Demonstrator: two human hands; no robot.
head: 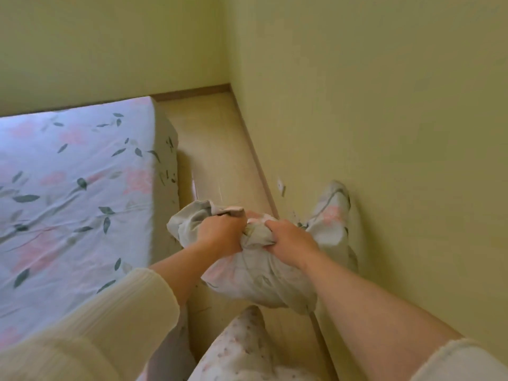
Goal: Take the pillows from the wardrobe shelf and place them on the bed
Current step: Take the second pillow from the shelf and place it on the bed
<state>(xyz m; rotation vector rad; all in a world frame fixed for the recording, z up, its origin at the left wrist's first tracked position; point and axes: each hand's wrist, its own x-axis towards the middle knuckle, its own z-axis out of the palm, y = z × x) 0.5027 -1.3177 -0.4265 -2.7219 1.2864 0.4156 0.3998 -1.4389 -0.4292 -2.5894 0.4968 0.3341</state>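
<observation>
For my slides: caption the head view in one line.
A floral pillow held in the left hand and right hand, beside the bed.

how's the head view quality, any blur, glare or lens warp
Head view: soft throughout, the pillow gripped by the left hand and right hand slightly smeared; wide-angle bend curves the skirting board and bed edge; flat, yellowish light, no strong glare.

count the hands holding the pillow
2: the left hand grips the bunched pillow on the side nearer the bed, the right hand on the side nearer the wall. No other hand shows.
</observation>
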